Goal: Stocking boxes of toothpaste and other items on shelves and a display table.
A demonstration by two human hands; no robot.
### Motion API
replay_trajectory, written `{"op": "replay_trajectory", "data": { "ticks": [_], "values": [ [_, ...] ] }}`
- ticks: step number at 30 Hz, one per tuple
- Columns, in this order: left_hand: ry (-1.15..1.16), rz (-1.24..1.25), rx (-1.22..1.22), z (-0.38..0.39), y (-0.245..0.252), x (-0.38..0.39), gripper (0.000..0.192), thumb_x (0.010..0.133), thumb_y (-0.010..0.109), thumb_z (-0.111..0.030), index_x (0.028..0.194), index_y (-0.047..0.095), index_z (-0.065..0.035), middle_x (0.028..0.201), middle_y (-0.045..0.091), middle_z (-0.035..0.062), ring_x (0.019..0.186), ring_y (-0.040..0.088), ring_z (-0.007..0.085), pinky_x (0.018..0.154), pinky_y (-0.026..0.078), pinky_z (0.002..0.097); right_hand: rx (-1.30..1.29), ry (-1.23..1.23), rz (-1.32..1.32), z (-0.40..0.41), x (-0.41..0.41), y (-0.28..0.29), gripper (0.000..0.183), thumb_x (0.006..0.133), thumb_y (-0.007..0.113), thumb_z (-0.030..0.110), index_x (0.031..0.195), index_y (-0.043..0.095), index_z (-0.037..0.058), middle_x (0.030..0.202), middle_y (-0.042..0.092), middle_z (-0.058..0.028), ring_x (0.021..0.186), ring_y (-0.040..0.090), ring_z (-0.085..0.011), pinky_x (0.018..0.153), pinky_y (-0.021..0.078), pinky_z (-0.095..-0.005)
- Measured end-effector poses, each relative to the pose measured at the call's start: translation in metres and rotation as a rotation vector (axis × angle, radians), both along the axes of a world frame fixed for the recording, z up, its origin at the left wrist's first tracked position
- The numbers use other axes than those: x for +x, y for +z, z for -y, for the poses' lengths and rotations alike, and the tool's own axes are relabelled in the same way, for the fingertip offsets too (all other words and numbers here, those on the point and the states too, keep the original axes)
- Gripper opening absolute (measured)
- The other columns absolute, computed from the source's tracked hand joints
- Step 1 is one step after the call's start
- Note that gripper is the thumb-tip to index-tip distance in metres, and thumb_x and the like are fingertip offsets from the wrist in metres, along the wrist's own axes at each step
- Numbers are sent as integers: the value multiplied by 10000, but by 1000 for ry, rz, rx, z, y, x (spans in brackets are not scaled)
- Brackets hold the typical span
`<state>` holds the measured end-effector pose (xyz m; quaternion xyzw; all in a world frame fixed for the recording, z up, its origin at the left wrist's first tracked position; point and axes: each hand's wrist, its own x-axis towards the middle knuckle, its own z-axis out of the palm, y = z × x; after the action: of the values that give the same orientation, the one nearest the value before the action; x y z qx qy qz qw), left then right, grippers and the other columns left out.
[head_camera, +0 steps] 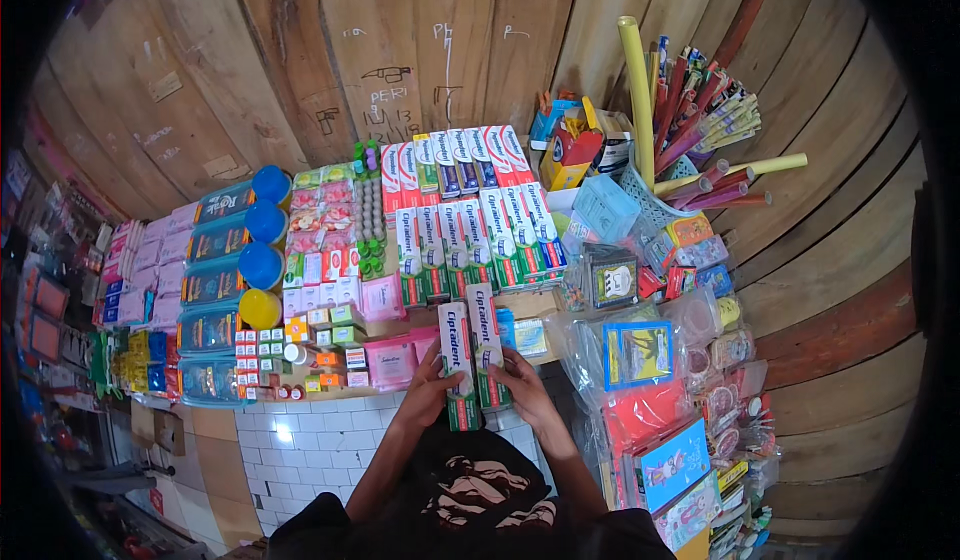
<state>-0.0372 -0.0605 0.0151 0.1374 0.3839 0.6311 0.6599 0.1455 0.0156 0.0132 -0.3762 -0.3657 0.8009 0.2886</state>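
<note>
Two long Ciptadent toothpaste cartons, white above and green below, are held upright side by side over the table's front edge. My left hand point(429, 391) grips the left carton point(454, 335), its thumb across the front. Around the right carton point(484, 320), which sits slightly higher, my right hand point(521, 386) is closed from the side. Just beyond them lie rows of matching Ciptadent cartons point(457, 248), with Pepsodent cartons point(459, 158) behind. Pink packets point(391, 363) lie left of my left hand, and a small pale-blue pack point(530, 337) lies right of the cartons.
Blue-lidded and yellow-lidded tubs point(264, 221), small medicine boxes point(259, 350) and teal packs point(212, 331) fill the left side. At right stand a lattice basket point(651, 200) of rolled sheets, plastic-wrapped goods point(637, 353) and notebooks point(675, 466). A plank wall point(435, 49) rises behind.
</note>
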Motion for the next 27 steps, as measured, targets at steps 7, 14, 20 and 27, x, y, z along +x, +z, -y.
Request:
{"op": "replay_trajectory", "data": {
  "ticks": [7,14,20,27],
  "values": [
    [-39,-10,2,-38,-2,-9,840,840,602,115,1535,200,-130,1448,394,98,1304,437,229,1057,402,371,203,31,141,-26,-9,-1,671,897,685,129,1440,326,-34,1296,556,-155,1175,522,-189,1002,407,-312],
    [-65,7,8,-56,1,-21,864,828,600,126,1539,190,-142,1529,313,75,1362,378,225,1082,376,364,689,278,283,-27,4,42,998,756,800,97,1530,172,44,1568,217,-181,1425,262,-264,1134,256,-368],
    [-68,-11,12,-67,-5,-27,871,828,608,119,1540,175,-132,1529,314,82,1364,375,218,1086,369,360,897,401,567,-36,-7,45,977,740,775,64,1525,192,74,1590,76,-209,1455,152,-370,1145,265,-398],
    [0,-51,40,-83,-1,-29,879,828,614,123,1541,160,-119,1452,412,107,1289,458,215,1051,399,352,1038,454,750,-63,-19,47,792,810,669,66,1494,270,56,1580,184,-147,1382,331,-348,1068,389,-413]
  ]
}}
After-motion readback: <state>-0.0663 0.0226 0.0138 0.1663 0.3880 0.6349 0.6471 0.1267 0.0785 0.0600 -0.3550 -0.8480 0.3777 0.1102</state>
